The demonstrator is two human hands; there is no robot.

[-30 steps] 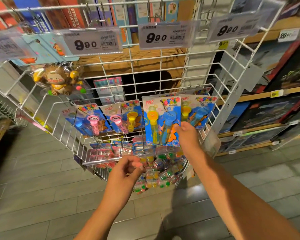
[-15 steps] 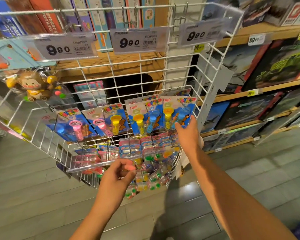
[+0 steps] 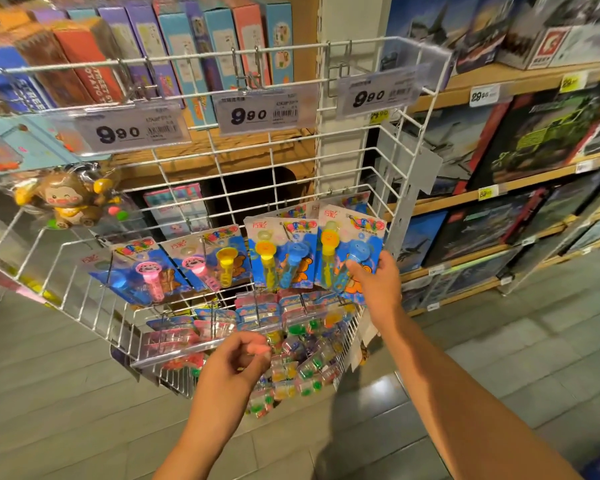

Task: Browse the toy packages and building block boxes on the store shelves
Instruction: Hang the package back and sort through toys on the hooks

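Right hand (image 3: pixel 378 282): fingers curled onto the lower edge of the rightmost bubble-wand package (image 3: pixel 349 249), pinching it where it hangs at the right end of the white wire rack (image 3: pixel 84 296).
Held package: blue card with a yellow wand and a blue wand under clear plastic; it sits tilted, overlapping the next package (image 3: pixel 281 252) to its left on the rack.
Left hand (image 3: pixel 236 363): fingers loosely curled with thumb and fingertips close together, nothing in them, hovering in front of the rack's lower tier.
Lower tier: small clear packets with green, yellow and red pieces (image 3: pixel 305 355), hanging just beyond the left hand.
Middle row: more blue cards with pink and yellow wands (image 3: pixel 201 261), left of the held package.
Rack's left side: a bagged brown monkey toy (image 3: pixel 66 199).
Rack's top rail: three price tags (image 3: pixel 264 112) reading 9.90.
Behind the rack: upright narrow boxes (image 3: pixel 187 53) on a wooden shelf.
Right of the rack: building block boxes (image 3: pixel 541 133) on wooden shelves.
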